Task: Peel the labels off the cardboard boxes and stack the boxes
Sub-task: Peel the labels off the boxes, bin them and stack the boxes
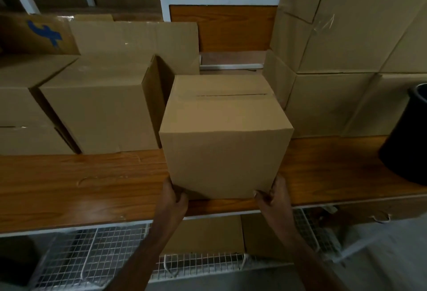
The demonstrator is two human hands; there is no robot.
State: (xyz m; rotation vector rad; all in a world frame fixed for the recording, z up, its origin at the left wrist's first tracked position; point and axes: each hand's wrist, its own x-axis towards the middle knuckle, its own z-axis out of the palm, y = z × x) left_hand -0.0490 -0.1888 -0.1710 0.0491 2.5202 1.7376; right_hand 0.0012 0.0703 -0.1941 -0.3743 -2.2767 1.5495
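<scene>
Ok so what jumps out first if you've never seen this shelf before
The plain cardboard box at the centre of the wooden shelf, with the left hand and right hand holding its bottom corners. More boxes crowd the left and right behind it, and a black container sits at the right edge.

The fingertips of the left hand [173,194] and right hand [273,196] are hidden under the box [225,138], whose far sides and base cannot be seen. The black bin [409,138] is cut off by the right edge. The left boxes [27,115] are cropped by the left edge. What lies below the wire mesh [92,256] is blurred
</scene>
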